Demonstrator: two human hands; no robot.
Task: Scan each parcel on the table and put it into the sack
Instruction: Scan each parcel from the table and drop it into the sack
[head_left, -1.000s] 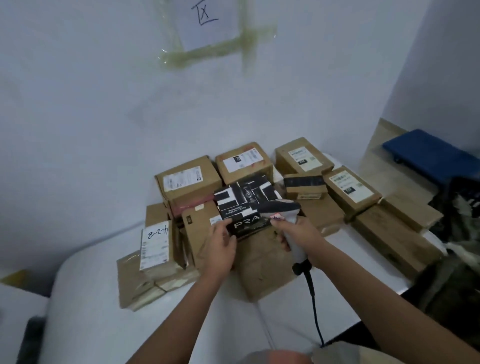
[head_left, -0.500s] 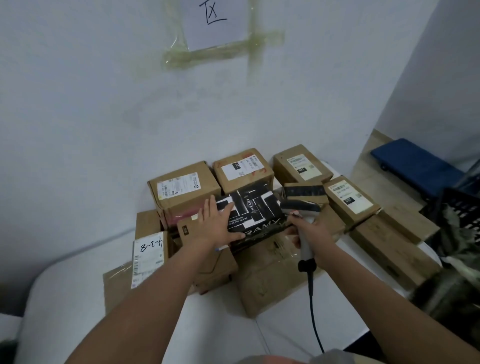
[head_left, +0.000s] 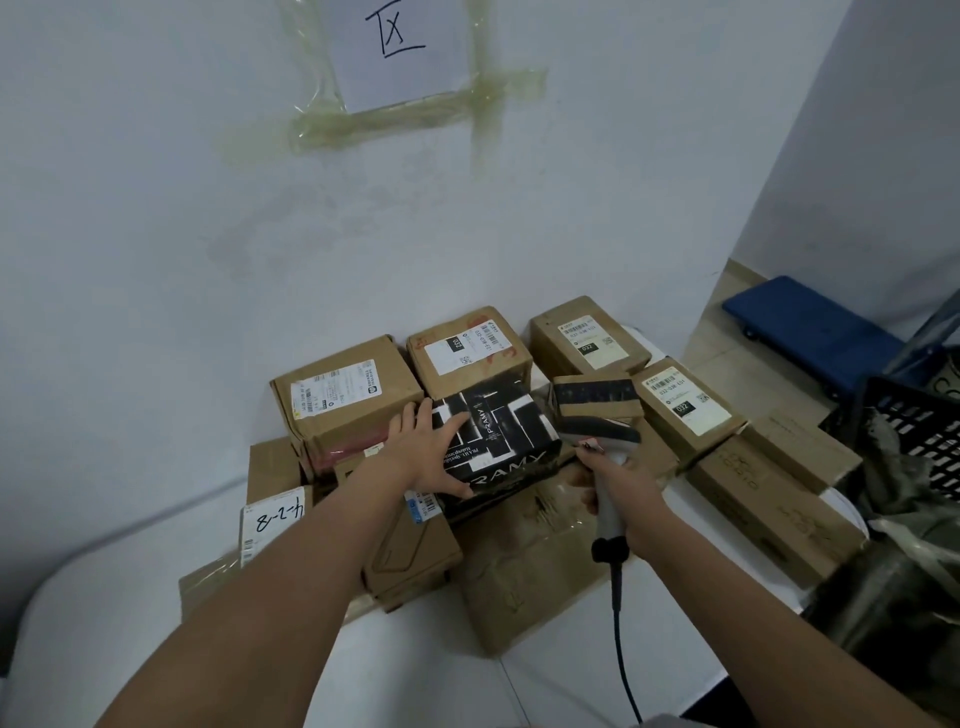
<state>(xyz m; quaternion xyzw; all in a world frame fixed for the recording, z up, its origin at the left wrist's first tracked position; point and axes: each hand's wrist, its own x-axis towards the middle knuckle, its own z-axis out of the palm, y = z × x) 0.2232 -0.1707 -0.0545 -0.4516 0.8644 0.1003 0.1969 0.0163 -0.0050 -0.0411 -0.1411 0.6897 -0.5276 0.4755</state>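
Both hands work over a heap of parcels on the white bench (head_left: 93, 613). Nearest, the right hand (head_left: 621, 501) is curled round the pale grip of a corded scanner (head_left: 605, 457), whose dark head points left toward a black-and-white printed box (head_left: 511, 434); its black cable (head_left: 621, 644) runs down toward the person. Left hand (head_left: 428, 454) lies flat with fingers spread on the top left part of that printed box, thumb along its near edge, gripping nothing. That box sits on top of brown cardboard parcels, among them a large taped one (head_left: 524, 566) just below it and a carton with a handwritten label (head_left: 272, 522) at the left. Behind stand further labelled cartons against the wall: one at left (head_left: 345, 397), one in the middle (head_left: 467, 348) and one at right (head_left: 589, 335). A dark sack (head_left: 904, 566) bulges at the bench's right edge, beside a black crate (head_left: 914, 426). A taped paper sign (head_left: 402, 49) hangs on the wall.
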